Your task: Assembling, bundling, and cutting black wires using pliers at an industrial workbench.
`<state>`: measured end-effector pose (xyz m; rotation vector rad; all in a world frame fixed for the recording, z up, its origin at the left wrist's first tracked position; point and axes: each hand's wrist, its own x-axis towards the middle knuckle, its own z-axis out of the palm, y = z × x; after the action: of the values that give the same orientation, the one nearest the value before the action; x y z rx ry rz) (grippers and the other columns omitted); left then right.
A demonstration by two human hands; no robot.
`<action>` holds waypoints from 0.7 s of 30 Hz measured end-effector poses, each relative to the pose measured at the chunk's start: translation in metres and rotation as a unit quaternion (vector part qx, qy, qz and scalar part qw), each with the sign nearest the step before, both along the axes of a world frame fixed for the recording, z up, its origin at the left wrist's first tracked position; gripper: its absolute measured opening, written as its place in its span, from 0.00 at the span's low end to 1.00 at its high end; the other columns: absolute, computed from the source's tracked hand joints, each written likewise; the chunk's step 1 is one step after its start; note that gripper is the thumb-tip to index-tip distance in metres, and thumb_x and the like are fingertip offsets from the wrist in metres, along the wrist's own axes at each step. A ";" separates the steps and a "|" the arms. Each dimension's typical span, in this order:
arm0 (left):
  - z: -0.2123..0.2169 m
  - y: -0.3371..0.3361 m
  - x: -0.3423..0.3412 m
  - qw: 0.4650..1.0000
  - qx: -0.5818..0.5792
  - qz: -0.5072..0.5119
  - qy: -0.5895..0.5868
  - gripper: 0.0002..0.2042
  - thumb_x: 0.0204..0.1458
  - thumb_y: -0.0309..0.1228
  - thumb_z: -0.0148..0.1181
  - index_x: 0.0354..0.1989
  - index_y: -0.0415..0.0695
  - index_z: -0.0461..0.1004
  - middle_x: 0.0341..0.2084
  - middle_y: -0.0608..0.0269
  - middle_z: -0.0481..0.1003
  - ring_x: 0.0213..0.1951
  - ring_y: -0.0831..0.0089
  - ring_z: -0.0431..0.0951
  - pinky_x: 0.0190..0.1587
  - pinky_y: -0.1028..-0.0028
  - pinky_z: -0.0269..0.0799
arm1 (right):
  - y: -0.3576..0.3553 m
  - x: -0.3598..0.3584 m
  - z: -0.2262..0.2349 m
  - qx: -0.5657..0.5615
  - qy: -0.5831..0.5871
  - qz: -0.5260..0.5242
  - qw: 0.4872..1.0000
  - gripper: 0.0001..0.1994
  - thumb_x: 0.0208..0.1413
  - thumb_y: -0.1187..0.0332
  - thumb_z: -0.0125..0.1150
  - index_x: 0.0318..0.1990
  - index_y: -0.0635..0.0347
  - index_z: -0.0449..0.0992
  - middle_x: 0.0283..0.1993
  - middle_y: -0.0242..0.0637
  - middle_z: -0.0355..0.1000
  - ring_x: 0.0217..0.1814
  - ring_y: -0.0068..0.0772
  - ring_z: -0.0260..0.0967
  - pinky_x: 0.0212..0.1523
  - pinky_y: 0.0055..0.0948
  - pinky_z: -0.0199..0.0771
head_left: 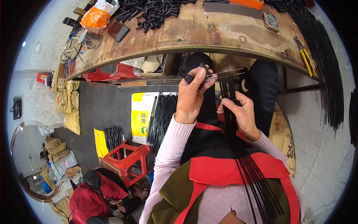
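Note:
My left hand [192,91] is closed round a short black tubular piece [187,77] with thin metal rods [229,72] reaching out to the right. Another small black end [202,65] shows above its fingers. My right hand [241,111] pinches a bundle of long, thin black strips [229,125] just below those rods. The upper ends of the strips cross the rods, but I cannot tell whether they are threaded on. Toward me, the strips run down over my lap and fan out across the red apron [209,171].
A wooden table [209,37] ahead carries a heap of black tubular parts [149,13], a phone [118,31], a tin of small metal pieces [271,21] and yellow-handled pliers [305,59]. Black rods [328,82] hang off its right end. A red stool [128,162] and a seated person [93,196] are at left.

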<state>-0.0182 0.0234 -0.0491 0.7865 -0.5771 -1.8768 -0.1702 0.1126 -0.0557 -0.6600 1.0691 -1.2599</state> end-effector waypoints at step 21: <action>0.008 0.004 -0.010 0.999 0.005 -0.035 -0.014 0.13 0.58 0.33 0.63 0.47 0.39 0.76 0.41 0.59 0.78 0.43 0.70 0.79 0.46 0.75 0.77 | 0.004 -0.005 0.000 0.012 -0.012 0.009 1.000 0.10 0.59 0.69 0.63 0.42 0.67 0.75 0.31 0.36 0.75 0.31 0.25 0.75 0.36 0.24 0.78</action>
<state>-0.0287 0.0272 -0.0410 0.8101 -0.6198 -1.9375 -0.1747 0.1165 -0.0560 -0.6349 1.0548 -1.2346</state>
